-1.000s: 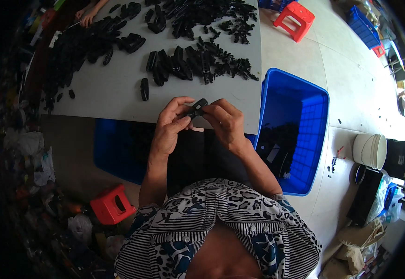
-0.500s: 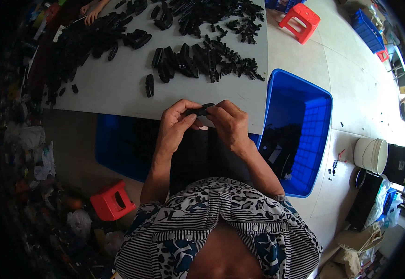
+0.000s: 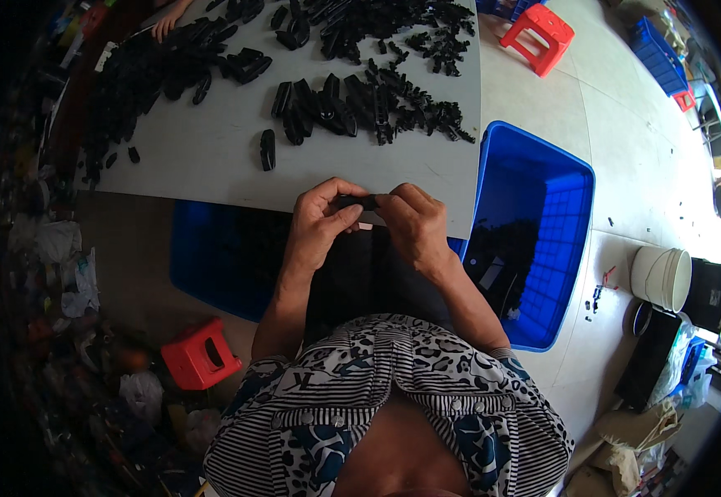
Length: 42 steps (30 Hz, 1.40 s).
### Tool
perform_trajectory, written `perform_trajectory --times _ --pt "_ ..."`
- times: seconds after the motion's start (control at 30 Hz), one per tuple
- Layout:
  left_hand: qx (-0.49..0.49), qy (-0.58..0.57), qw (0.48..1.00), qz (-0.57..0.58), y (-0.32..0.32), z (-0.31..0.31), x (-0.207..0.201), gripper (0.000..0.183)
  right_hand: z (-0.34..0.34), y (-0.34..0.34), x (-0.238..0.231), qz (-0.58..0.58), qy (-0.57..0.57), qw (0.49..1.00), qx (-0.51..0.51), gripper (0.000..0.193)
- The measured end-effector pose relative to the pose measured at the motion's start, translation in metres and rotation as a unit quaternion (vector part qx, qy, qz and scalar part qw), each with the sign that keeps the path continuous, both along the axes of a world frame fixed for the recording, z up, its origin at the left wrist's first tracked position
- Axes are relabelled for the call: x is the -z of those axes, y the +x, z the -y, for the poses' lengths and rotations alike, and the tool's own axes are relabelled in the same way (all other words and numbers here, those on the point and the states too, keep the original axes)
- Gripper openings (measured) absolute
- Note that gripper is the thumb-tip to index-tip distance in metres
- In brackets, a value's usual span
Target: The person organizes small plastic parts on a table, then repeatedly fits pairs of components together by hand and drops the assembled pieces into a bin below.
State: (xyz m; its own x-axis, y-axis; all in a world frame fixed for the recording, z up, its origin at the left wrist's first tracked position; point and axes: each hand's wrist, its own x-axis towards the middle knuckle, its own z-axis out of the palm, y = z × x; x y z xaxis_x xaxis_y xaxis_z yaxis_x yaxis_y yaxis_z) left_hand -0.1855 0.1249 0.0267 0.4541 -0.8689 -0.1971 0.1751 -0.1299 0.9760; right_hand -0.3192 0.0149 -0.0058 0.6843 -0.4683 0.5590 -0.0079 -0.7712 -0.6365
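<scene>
Between my two hands, just over the front edge of the grey table (image 3: 203, 170), is a small dark plastic part (image 3: 358, 201). My left hand (image 3: 319, 217) pinches one end of it between thumb and fingers. The other end is gripped by the closed fingertips of my right hand (image 3: 414, 222), which hide much of it. Ahead of my hands lies a row of long black plastic pieces (image 3: 323, 109), with small black clips (image 3: 427, 114) at its right. A single black piece (image 3: 268, 151) lies apart, nearer to me.
A large black heap (image 3: 145, 79) covers the table's left side, where another person's hand (image 3: 163, 29) reaches in. Blue crates (image 3: 571, 240) stand beside and under the table. Red stools (image 3: 201, 356) and a white bucket (image 3: 661, 276) are on the floor.
The dark part has turned a little to lie more level between my fingers. My right hand has dropped slightly. The other person's hand has shifted a little toward the table's far edge.
</scene>
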Motion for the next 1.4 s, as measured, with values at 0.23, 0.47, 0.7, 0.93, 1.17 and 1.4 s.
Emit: perform_trajectory --times 0.23,0.47,0.7,0.93,1.17,1.4 --pt "-0.069 -0.007 0.997 0.025 -0.004 -0.005 0.008 0.005 -0.004 -0.001 -0.018 -0.008 0.032 0.999 -0.023 0.019" --pt "-0.073 -0.035 0.995 0.066 -0.014 -0.018 -0.001 0.007 -0.009 0.001 0.002 -0.047 0.370 0.919 -0.130 0.021" --pt "-0.068 -0.027 0.992 0.107 -0.004 -0.046 0.001 0.007 -0.029 0.011 0.001 -0.072 0.323 0.932 -0.148 0.019" --pt "-0.031 0.141 0.967 0.209 0.039 -0.091 0.011 0.016 0.043 0.031 -0.002 -0.072 0.046 0.995 0.058 0.015" --pt "-0.163 0.174 0.915 0.324 0.072 -0.072 0.015 0.024 0.075 0.049 0.012 -0.153 -0.115 0.979 0.073 0.011" --pt "-0.240 0.245 0.779 0.525 0.095 -0.005 0.025 0.034 0.060 0.042 0.009 -0.243 -0.152 0.953 0.095 0.015"
